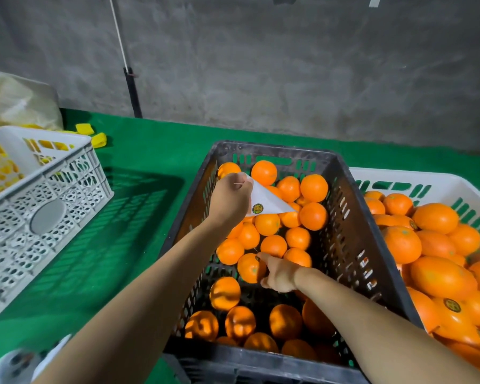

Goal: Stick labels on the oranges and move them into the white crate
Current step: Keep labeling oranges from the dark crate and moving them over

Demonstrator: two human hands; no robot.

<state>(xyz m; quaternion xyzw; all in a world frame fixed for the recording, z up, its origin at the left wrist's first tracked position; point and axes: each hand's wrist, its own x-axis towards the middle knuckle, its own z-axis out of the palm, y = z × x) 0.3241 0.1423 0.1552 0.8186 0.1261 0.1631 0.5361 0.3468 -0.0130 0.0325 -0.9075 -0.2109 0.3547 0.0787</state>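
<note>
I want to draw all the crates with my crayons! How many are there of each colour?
White crates: 2 (left white crate, right white crate)
Black crate: 1
Total: 3

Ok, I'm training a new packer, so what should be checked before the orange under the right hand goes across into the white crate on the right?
1. Label on the orange under the right hand: cannot tell, a dark spot shows at the fingertip, mostly covered.
2. Grip on it: cannot tell, fingers lie over its top and side.
3. Label sheet in the left hand: ok, pinched, one sticker showing.
4. Room in the white crate: ok, oranges sit lower by its far wall.
5. Way over the black crate wall: ok, nothing above it.
</note>
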